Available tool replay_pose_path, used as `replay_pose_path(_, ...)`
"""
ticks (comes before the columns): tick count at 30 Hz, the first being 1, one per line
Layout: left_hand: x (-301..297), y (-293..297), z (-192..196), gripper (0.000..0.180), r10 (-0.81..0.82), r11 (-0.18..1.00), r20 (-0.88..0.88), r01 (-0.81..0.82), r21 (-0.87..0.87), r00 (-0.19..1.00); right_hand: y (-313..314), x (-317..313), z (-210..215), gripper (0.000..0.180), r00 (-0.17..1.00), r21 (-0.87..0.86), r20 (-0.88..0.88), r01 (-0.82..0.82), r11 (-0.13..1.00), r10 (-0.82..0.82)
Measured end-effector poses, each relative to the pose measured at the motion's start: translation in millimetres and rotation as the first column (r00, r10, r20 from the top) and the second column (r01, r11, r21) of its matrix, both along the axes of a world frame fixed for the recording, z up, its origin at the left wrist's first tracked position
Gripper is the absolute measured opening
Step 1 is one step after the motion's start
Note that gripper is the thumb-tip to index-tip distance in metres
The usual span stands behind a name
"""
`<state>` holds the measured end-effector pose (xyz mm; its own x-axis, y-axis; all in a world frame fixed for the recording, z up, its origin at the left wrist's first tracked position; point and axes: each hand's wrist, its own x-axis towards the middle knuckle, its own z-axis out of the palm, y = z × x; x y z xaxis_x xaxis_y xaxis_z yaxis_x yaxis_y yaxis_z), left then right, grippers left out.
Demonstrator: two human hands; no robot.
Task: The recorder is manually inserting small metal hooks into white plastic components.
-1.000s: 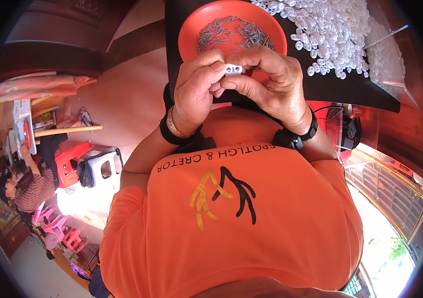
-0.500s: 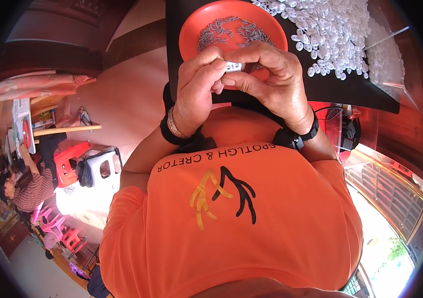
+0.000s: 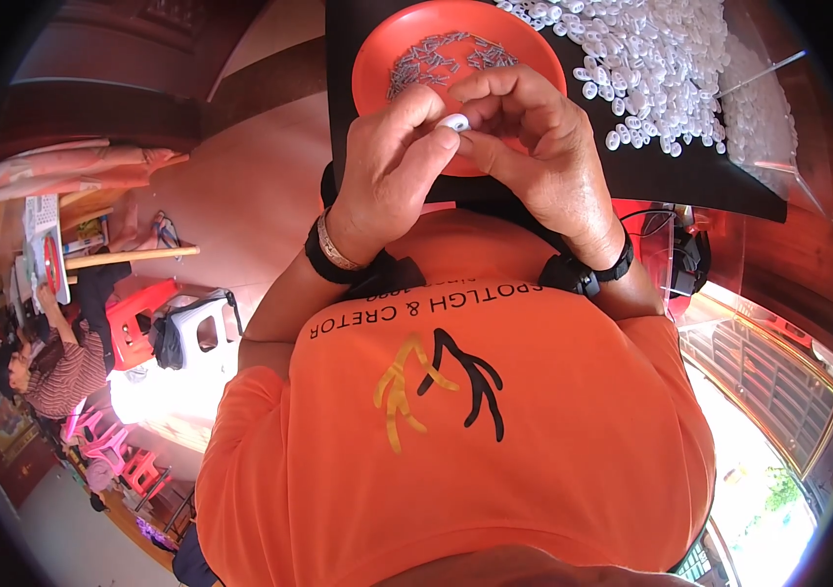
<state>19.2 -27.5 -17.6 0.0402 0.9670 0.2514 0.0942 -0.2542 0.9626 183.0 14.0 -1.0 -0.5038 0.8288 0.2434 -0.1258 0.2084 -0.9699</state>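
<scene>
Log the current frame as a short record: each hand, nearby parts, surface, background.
Left hand: pinches a small white piece between thumb and finger
Right hand: fingertips close to that piece; contact unclear
Beyond the hands: red dish holding small grey rods
Upper right: heap of white pieces
Surface: black table
Background left: person in striped top, red stool

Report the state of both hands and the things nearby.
Small white plastic piece, held, partly hidden
Bare left hand, pinching that piece
Bare right hand, fingers bent, grip unclear
Round red plastic dish, upright, partly filled
Short grey rod-shaped pins, loose in the dish
White oval plastic pieces, loose, heaped
</scene>
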Motion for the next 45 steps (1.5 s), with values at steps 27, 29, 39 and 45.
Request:
replay_pose_path(27,1.3,-0.6,3.6,0.026,0.0,0.962,0.3,0.082,-0.261,0.954,-0.1,-2.0,-12.1,0.016,0.993,0.065,-0.077,-0.086,0.994,0.091)
replay_pose_path(29,0.0,-1.6,2.9,0.026,0.0,0.962,0.304,0.083,-0.261,0.953,-1.4,-2.5,-10.5,0.015,0.999,0.162,-0.028,-0.042,0.986,0.047)
replay_pose_path(39,0.9,-3.2,5.0,0.025,0.011,0.958,0.284,0.071,-0.277,0.959,-1.6,-1.4,-3.5,0.016,0.999,0.286,0.043,-0.043,0.957,0.032)
replay_pose_path(45,4.5,-4.3,8.1,0.025,0.05,0.962,0.26,0.023,-0.271,0.964,-0.2,-2.1,-6.1,0.021,0.992,0.348,0.123,-0.013,0.938,-0.032)
